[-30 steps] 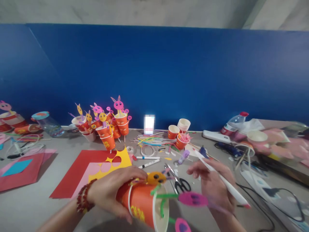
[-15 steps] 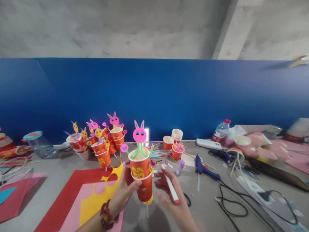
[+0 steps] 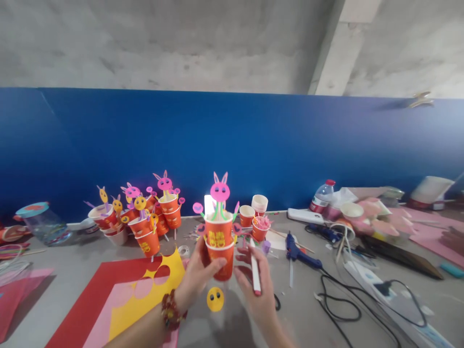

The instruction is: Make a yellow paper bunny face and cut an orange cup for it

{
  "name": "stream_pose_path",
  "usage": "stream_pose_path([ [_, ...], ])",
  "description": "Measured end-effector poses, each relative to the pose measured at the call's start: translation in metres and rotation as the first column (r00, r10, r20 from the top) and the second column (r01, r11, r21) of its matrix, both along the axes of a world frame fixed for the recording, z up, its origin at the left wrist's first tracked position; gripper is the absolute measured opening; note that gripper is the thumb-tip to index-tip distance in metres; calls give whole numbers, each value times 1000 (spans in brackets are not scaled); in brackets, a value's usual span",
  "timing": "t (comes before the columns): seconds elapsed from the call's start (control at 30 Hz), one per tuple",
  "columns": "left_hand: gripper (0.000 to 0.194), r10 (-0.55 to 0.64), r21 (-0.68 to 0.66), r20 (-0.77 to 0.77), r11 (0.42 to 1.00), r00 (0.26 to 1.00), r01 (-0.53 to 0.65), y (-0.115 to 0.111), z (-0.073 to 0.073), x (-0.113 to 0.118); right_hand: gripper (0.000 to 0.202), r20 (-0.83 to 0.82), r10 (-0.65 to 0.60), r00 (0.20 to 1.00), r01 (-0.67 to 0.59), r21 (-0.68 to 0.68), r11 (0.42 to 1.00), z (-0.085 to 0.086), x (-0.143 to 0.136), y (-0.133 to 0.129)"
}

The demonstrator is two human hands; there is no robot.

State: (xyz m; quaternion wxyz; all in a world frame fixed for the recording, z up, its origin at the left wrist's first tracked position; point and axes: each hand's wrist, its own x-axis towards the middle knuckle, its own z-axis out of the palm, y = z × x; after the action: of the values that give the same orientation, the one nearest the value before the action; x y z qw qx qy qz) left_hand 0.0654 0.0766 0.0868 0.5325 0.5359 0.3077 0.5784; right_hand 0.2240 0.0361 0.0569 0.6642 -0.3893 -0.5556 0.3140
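My left hand (image 3: 203, 273), with a beaded bracelet on the wrist, is wrapped round two stacked red paper cups (image 3: 219, 241) with yellow print. A pink paper rabbit head (image 3: 220, 191) with drawn eyes rises from the upper cup on green stems. Small pink and purple paper pieces stick out at both sides. In my right hand (image 3: 255, 278) lies a white marker pen (image 3: 255, 268) with a red end, slanting between thumb and fingers just right of the cups. A yellow paper disc (image 3: 215, 299) with drawn eyes shows on the table below the cups.
Finished-looking rabbit cups (image 3: 145, 232) stand at the left back. Red, pink and cut yellow paper sheets (image 3: 145, 295) lie left. A blue glue gun (image 3: 300, 253), its black cable (image 3: 340, 280) and a power strip (image 3: 395, 309) are right. More paper cups (image 3: 247, 215) stand behind.
The cups have risen slightly and tilted toward upright in my left hand. The stick under them no longer shows, and the yellow disc is now fully visible. My view has shifted right.
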Motion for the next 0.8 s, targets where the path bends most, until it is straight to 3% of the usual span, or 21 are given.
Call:
stream_pose_path([
  [0.13,53,53,253,7,966,999,-53,73,29,35,39,-49,-260,964,263,69,962,-3,18,-4],
  [0.2,50,51,286,9,957,999,-51,114,38,56,38,-9,-317,949,316,98,944,-9,26,-10],
  [0.33,51,101,326,21,940,995,-103,173,38,94,37,155,-431,889,399,202,894,-27,35,-17],
  [0.43,50,149,348,18,926,989,-145,196,29,111,32,218,-498,839,444,254,859,-43,39,-11],
  [0.53,50,183,374,0,912,983,-169,211,22,122,29,259,-493,831,438,243,866,-54,41,-4],
  [0.8,48,243,398,-81,897,967,-192,229,9,139,29,282,-508,814,485,153,861,-63,43,-7],
])
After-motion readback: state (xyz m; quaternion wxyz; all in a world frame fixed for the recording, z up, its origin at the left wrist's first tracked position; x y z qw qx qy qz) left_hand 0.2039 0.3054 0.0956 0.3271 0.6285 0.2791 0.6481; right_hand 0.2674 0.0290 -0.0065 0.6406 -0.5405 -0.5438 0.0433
